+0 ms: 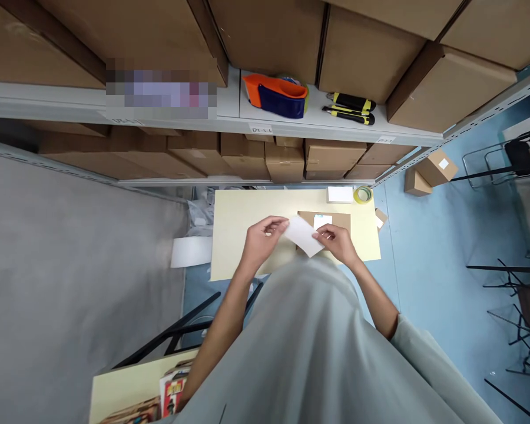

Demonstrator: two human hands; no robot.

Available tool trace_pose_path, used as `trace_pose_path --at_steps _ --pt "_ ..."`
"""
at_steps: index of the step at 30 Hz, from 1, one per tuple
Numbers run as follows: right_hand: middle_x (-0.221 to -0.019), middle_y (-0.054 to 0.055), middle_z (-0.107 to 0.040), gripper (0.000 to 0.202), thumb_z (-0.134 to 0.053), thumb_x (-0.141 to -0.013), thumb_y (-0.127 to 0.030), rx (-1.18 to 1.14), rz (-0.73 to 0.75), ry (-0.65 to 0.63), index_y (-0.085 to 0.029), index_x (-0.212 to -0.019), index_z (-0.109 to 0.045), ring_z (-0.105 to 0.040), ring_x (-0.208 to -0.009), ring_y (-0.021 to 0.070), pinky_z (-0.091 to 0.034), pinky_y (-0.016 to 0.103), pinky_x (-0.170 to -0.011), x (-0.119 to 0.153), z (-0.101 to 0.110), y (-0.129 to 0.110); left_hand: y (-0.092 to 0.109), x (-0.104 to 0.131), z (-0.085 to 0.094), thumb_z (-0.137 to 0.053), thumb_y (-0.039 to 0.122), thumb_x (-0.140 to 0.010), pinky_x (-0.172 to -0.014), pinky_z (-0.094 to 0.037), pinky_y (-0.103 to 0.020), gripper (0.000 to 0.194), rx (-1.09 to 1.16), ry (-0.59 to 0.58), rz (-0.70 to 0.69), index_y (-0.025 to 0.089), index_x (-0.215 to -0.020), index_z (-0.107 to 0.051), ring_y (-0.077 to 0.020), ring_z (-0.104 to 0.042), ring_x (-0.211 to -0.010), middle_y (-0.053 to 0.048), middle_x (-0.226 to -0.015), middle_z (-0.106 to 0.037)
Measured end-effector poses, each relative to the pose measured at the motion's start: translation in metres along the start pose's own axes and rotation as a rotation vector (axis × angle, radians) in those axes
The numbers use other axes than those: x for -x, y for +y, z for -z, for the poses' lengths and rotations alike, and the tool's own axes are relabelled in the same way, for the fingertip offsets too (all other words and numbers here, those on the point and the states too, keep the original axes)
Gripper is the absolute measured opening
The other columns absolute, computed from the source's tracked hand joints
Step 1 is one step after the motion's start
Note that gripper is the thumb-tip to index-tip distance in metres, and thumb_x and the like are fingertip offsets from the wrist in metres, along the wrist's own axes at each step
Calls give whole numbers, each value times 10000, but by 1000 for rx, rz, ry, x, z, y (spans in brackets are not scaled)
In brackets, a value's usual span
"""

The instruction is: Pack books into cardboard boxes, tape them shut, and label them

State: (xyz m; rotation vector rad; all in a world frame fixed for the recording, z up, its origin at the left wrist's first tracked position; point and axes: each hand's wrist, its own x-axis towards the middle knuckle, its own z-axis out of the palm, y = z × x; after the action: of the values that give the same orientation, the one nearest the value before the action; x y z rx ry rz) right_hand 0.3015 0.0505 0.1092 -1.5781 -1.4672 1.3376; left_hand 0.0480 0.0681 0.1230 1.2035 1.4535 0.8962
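Observation:
A white paper slip (304, 236) is stretched between both hands above a pale yellow table (247, 206). Its upper left corner is pinched by the thumb and fingers of my left hand (267, 235). On its right side, my right hand (335, 240) grips the edge with closed fingertips. Behind and below the slip lies a flat brown cardboard box (342, 221) with a white label (322, 221) on top. The slip and my right hand partly cover the box.
A white stack (340, 194) and a tape roll (363, 195) sit at the table's far right. Overhead, a grey shelf (229, 121) bears cartons, an orange and blue tape dispenser (276, 97) and cutters (351, 109). Magazines (172, 391) lie on another table, lower left.

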Motion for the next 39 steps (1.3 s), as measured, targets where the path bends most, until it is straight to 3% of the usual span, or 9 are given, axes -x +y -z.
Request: trace_pose_path --at_steps 2,4,7,11,16,21,28,39 --pt "-747 1 -693 519 -840 -826 -726 -205 -81 133 -219 -871 -743 -583 -656 151 -474 286 -637 5 -9 2 -3 0 0 -752 735 -880 -819 -581 -343 584 147 27 59 193 -1080 -837 -234 -742 -886 -130 -1096 -853" --pt "-754 -3 -675 571 -875 -759 -755 -339 -127 236 -216 -866 -717 -578 -671 146 -481 280 -646 10 -17 2 -4 4 -4 -755 788 -862 -802 -586 -348 661 243 -36 118 186 -1118 -846 -238 -752 -895 -155 -1147 -851" --pt "-792 9 -686 594 -907 -712 -754 -431 -163 302 -216 -863 -706 -595 -712 149 -505 282 -679 16 -26 1 -4 13 -17 -878 781 -739 -778 -596 -354 672 305 -112 182 177 -1032 -861 -236 -745 -837 -141 -1026 -853" --pt "-745 -3 -655 615 -910 -687 -775 -454 -195 265 -222 -839 -688 -556 -663 141 -483 280 -634 22 -28 1 -2 18 -33 -968 696 -660 -770 -617 -364 571 313 -56 207 180 -869 -843 -233 -733 -782 -90 -838 -815" --pt "-692 -21 -593 597 -895 -726 -777 -416 -199 215 -227 -806 -677 -485 -615 129 -431 280 -587 26 -23 6 -1 16 -37 -966 680 -664 -778 -629 -367 548 296 -32 216 185 -866 -849 -226 -736 -781 -92 -880 -829" --pt "-652 -33 -538 621 -891 -721 -805 -385 -189 158 -230 -774 -663 -449 -611 128 -389 282 -584 28 -12 5 3 12 -33 -934 661 -704 -772 -624 -363 513 277 -55 180 183 -865 -842 -235 -744 -797 -100 -890 -827" --pt "-694 -14 -593 646 -899 -695 -823 -336 -184 76 -223 -776 -675 -495 -645 138 -418 297 -627 28 7 -3 24 -5 -20 -847 481 -783 -708 -583 -325 292 197 -9 79 194 -808 -800 -210 -725 -754 -78 -810 -792" --pt "-696 -15 -615 619 -891 -703 -804 -317 -169 61 -223 -762 -685 -505 -633 130 -430 293 -617 25 12 -5 31 -16 -10 -806 366 -764 -783 -610 -344 159 127 -88 31 210 -742 -786 -231 -746 -797 -76 -766 -765"
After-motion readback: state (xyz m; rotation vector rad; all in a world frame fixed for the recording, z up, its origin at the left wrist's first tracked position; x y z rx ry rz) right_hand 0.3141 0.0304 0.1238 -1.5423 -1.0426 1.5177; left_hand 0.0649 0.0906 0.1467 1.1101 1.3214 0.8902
